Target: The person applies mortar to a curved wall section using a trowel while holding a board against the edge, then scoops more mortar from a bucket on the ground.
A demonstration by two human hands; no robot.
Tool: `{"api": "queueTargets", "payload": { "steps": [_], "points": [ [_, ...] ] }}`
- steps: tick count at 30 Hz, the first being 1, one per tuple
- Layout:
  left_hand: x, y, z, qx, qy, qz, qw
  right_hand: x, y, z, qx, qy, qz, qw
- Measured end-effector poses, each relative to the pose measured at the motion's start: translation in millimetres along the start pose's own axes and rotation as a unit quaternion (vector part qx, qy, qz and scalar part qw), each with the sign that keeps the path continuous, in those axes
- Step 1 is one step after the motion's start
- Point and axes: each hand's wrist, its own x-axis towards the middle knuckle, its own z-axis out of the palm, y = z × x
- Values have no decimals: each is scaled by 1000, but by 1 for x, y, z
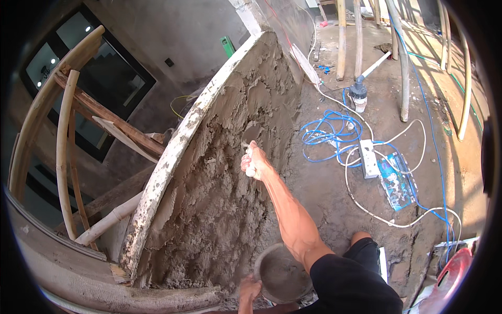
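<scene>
My right hand (253, 163) grips a small trowel (252, 132) by its handle, the blade against rough, wet grey mortar (209, 214) on the sloped wall face. My left hand (249, 287) is closed on the rim of a round bowl (257, 264) low in the picture, with grey mortar inside it. A whitish board (175, 149), spattered with mortar, runs along the edge of the plastered face, left of my right hand.
Bamboo poles and timber (67, 146) stand at the left beside a dark-framed window (104, 73). At right are tangled blue cables (327, 131), a white power strip (368, 159), a pipe tool (358, 93), upright poles (403, 68) and a red object (452, 272).
</scene>
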Motion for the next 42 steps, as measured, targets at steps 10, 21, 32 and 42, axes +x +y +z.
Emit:
{"api": "queueTargets", "payload": {
  "steps": [10,21,32,42],
  "points": [
    [36,-21,33,13,55,109,992,-43,30,3,-218,18,-7,976],
    [-48,63,23,-126,1,-33,991,-317,100,-144,-302,27,113,946],
    [-31,50,35,37,67,48,996,-390,47,-204,-983,-77,42,161],
    [-48,-2,15,57,7,90,994,-339,206,-209,-988,-132,-7,78]
  ]
}}
